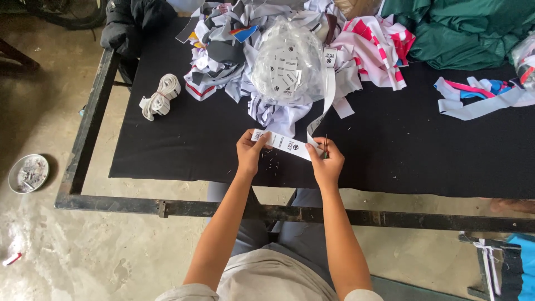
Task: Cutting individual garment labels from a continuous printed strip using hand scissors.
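Observation:
A white strip of woven labels (285,144) with dark printed marks stretches between my two hands above the black cloth table top (184,145). My left hand (249,151) pinches its left end. My right hand (327,160) grips the strip's right part, where the ribbon bends and runs up toward a clear plastic bag of cut labels (288,64). A small thin tool seems to poke up from my right fingers, too small to identify.
Piles of white, grey, pink and red fabric scraps (223,56) lie behind the bag. Green cloth (462,28) sits at the back right, a rolled white band (160,96) at the left. A metal dish (28,173) rests on the concrete floor. The black metal frame (223,209) edges the table.

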